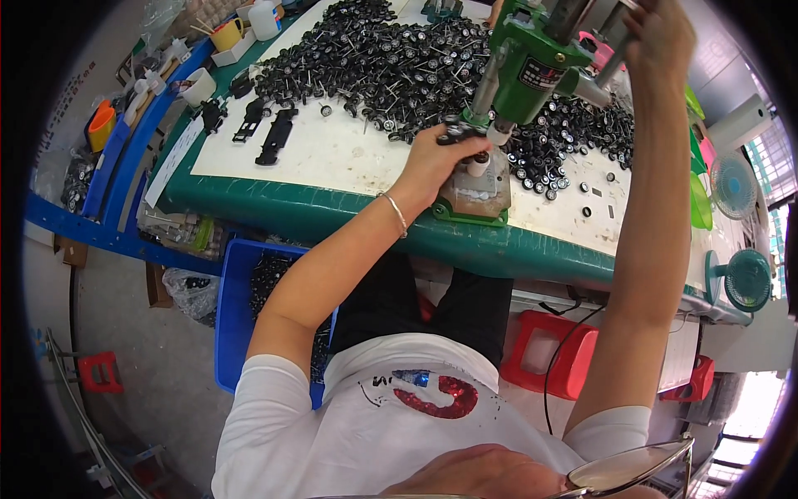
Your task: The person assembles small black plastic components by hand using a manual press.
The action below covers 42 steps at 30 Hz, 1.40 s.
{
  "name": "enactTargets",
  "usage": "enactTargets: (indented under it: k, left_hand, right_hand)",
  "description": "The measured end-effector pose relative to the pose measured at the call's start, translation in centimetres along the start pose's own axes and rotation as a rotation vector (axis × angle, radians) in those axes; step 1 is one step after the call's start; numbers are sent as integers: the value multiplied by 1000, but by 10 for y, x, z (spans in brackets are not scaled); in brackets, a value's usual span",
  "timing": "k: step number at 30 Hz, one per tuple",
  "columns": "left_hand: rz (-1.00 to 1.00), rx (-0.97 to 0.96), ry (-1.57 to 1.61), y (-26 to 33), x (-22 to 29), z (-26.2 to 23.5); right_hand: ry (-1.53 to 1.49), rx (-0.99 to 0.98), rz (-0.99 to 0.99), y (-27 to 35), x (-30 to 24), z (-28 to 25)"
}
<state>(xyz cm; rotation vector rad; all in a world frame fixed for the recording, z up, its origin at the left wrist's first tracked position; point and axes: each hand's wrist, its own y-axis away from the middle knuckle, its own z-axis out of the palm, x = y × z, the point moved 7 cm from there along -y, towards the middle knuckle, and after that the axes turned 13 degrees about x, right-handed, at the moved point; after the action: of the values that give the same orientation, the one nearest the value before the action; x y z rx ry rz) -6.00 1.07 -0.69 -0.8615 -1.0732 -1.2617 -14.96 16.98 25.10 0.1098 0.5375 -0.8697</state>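
One long tabletop (291, 185), white on top with a green front edge, is set across the view, and much of it is covered by a broad heap of small black wheels (382, 66), many joined to thin metal axles. A blue bin (228, 320), with small dark pieces inside, is placed below the tabletop, to the person's left. A green press (530, 71) is stood near the front edge, with the heap spread behind it and to both sides. A red stool (573, 358) is set below, to the person's right. The slanting metal lever (613, 66) of the press is gripped at its upper end by the right hand (662, 43); the fingers are curled around it, close to the picture's upper edge. The left hand (430, 166) is held at the front of the press, its fingers bent in and closed on a dark wheeled part (459, 133). Three flat black pieces (276, 137) are laid in a loose row on the left of the tabletop. The dark wheeled part is held just above the press base (474, 204); its exact shape is hidden by the fingers. A thin bracelet (394, 214) is worn on the left wrist. Some loose wheels (587, 211) are scattered right of the press
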Motion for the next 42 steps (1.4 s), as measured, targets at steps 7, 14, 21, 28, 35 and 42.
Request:
enactTargets:
  k: [7, 14, 21, 28, 35, 42]
  left_hand:
    - [-102, 54, 180, 30, 7, -104]
    - [-149, 40, -1206, 141, 45, -286]
    - [114, 185, -1093, 85, 72, -219]
    - [904, -42, -1108, -8, 36, -72]
    - [944, -114, -1179, -24, 30, -53]
    - [188, -67, -454, -35, 38, -86]
  right_hand:
    - [868, 573, -823, 0, 3, -22]
    - [1070, 700, -1057, 49, 16, -61]
    - [1830, 552, -680, 89, 58, -146]
    - [2260, 389, -378, 99, 122, -178]
    - [2338, 355, -578, 99, 132, -186]
    - [2297, 390, -454, 97, 126, -188]
